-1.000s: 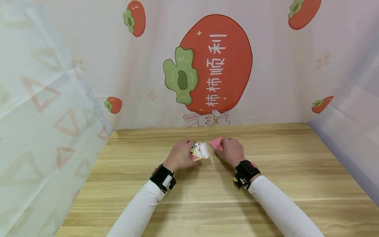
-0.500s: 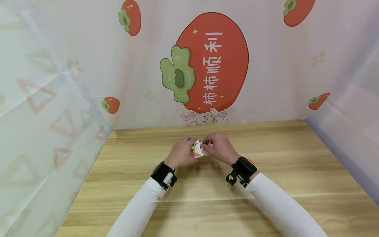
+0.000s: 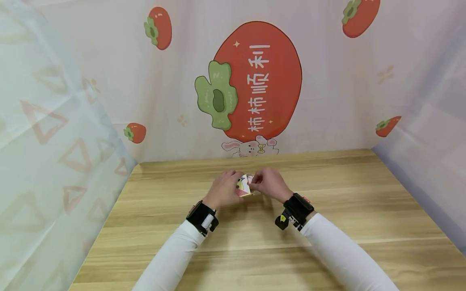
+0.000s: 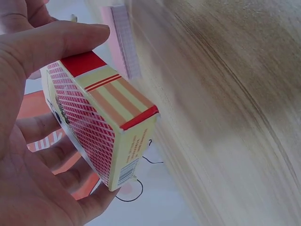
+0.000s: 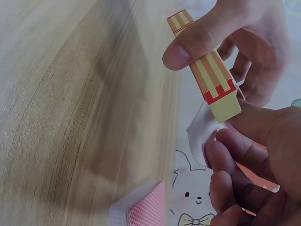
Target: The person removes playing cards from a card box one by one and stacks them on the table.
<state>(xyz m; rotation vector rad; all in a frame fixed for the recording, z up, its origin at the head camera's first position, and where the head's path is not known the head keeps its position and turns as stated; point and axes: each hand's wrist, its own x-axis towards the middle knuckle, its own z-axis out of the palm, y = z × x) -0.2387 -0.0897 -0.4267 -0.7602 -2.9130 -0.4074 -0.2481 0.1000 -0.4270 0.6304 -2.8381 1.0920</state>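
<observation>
My left hand grips a playing card box by its edges, thumb on one narrow side and fingers on the opposite one. The box has a red lattice pattern, striped yellow-orange sides and a barcode on one end. Its open end, with a white flap, points towards my right hand. In the right wrist view, the thumb and curled fingers of that hand pinch at the flap. On the wooden table close by, a deck of cards stands with its red patterned back showing.
The wooden table runs back to a fabric backdrop printed with persimmons and a rabbit. Another hanging sheet borders the left side. Both wrists wear black camera straps.
My right hand let go of the red-backed deck and moved left to the box's open end, where its fingers now work at the flap. The left hand keeps its hold on the box.
</observation>
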